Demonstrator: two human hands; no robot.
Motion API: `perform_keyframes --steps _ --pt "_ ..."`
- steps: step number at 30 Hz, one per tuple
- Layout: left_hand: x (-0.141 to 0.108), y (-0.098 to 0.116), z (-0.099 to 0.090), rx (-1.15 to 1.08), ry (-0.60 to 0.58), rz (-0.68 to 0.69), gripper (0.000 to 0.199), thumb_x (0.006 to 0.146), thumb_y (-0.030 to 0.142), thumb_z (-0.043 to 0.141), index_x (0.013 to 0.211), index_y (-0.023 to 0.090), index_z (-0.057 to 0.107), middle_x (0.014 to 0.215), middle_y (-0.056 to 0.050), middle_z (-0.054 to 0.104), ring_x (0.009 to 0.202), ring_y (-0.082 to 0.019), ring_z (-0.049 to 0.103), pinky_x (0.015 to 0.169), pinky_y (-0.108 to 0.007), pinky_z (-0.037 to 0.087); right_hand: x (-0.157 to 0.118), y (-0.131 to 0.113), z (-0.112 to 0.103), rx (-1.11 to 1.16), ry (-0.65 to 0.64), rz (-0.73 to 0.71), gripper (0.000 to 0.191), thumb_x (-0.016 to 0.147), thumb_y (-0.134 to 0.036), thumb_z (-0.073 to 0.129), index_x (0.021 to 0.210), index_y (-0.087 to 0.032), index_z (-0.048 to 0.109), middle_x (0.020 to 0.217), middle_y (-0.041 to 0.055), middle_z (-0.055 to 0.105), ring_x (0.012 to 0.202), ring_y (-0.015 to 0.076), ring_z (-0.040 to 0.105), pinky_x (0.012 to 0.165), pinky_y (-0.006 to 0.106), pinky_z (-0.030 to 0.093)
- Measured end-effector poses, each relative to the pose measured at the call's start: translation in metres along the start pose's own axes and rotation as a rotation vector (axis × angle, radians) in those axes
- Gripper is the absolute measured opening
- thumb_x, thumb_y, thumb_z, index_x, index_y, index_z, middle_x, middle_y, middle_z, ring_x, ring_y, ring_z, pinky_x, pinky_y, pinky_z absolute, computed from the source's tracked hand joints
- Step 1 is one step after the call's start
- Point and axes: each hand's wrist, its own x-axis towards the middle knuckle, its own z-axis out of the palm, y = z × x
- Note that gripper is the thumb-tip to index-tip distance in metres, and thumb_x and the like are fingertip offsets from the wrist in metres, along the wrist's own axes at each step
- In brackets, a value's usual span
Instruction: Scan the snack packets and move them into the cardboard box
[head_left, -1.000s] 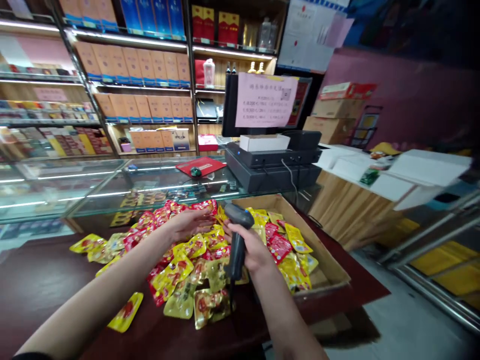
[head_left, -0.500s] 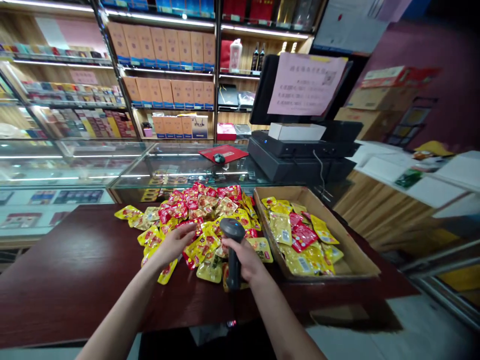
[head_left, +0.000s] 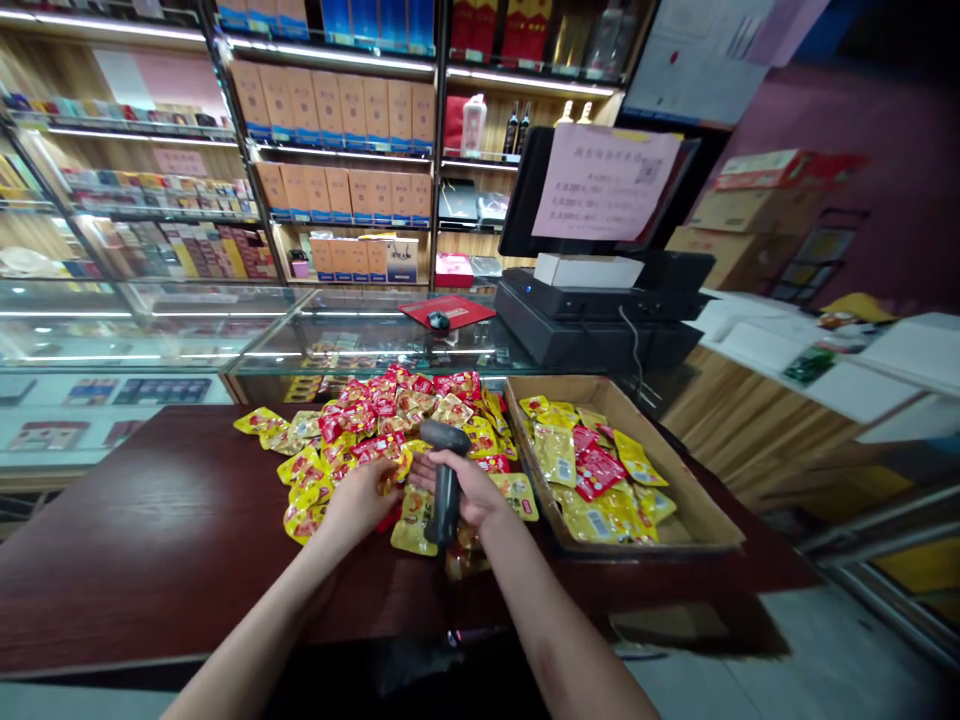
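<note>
My right hand (head_left: 474, 490) is wrapped round the handle of a black barcode scanner (head_left: 445, 490), its head tilted to the left. Some right fingers stretch past the handle toward my left hand (head_left: 365, 497). Between the closed fingers of that left hand is a yellow snack packet (head_left: 405, 462), partly hidden. Both hands are over a loose pile of red, yellow and gold snack packets (head_left: 360, 412) on the dark wooden counter (head_left: 150, 520). A gold packet (head_left: 413, 520) lies just below the hands, left of the scanner.
To the right sits a shallow cardboard box (head_left: 701, 500) holding several packets. Behind the pile, a glass display case (head_left: 337, 325) carries a red mouse pad (head_left: 465, 310) with a mouse. A monitor (head_left: 525, 195) with a pink notice stands on a black cash drawer (head_left: 592, 325).
My left hand has closed on a yellow packet and lifted it beside the scanner. The scanner has shifted left and its head has turned toward the left.
</note>
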Motion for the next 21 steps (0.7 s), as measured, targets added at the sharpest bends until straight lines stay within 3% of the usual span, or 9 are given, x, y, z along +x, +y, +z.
perform_keyframes --steps 3,8,13,17,21 --pt "0.015 -0.002 -0.020 -0.124 -0.114 -0.101 0.021 0.062 0.029 0.072 0.082 0.023 0.071 0.080 -0.001 0.070 0.082 -0.025 0.063 0.075 -0.030 0.045 0.005 -0.005 0.005 -0.052 -0.050 0.003 0.022 0.059 -0.017 0.069 0.080 -0.012 0.063 0.088 0.0110 0.069 0.087 0.0207 0.066 0.081 0.033 0.051" --pt "0.038 0.003 -0.043 -0.563 -0.351 -0.324 0.022 0.058 0.031 0.078 0.074 0.019 0.068 0.075 -0.001 0.069 0.079 -0.019 0.064 0.070 -0.025 0.048 0.011 -0.008 0.009 -0.219 -0.025 -0.119 0.028 0.057 -0.018 0.071 0.085 -0.015 0.067 0.093 0.0065 0.069 0.086 0.0170 0.065 0.079 0.028 0.051" --pt "0.058 0.018 -0.032 -0.781 -0.448 -0.395 0.027 0.056 0.028 0.081 0.075 0.015 0.066 0.078 -0.005 0.070 0.077 -0.017 0.065 0.070 -0.025 0.051 0.016 -0.015 0.010 -0.331 0.021 -0.201 0.025 0.056 -0.017 0.070 0.081 -0.016 0.068 0.075 0.0022 0.068 0.070 0.0133 0.061 0.068 0.025 0.050" --pt "0.076 0.028 -0.025 -0.703 -0.463 -0.388 0.031 0.058 0.033 0.080 0.080 0.016 0.067 0.081 -0.006 0.070 0.076 -0.018 0.066 0.062 -0.026 0.053 0.014 -0.030 0.008 -0.427 0.115 -0.256 0.023 0.056 -0.018 0.068 0.079 -0.015 0.068 0.065 0.0002 0.065 0.055 0.0106 0.056 0.057 0.024 0.047" --pt "0.094 0.033 -0.023 -0.658 -0.445 -0.392 0.035 0.052 0.030 0.084 0.079 0.017 0.065 0.080 -0.004 0.070 0.066 -0.016 0.065 0.055 -0.025 0.052 0.012 -0.043 0.007 -0.468 0.129 -0.310 0.023 0.055 -0.018 0.067 0.079 -0.015 0.068 0.068 0.0010 0.066 0.053 0.0100 0.056 0.055 0.023 0.045"
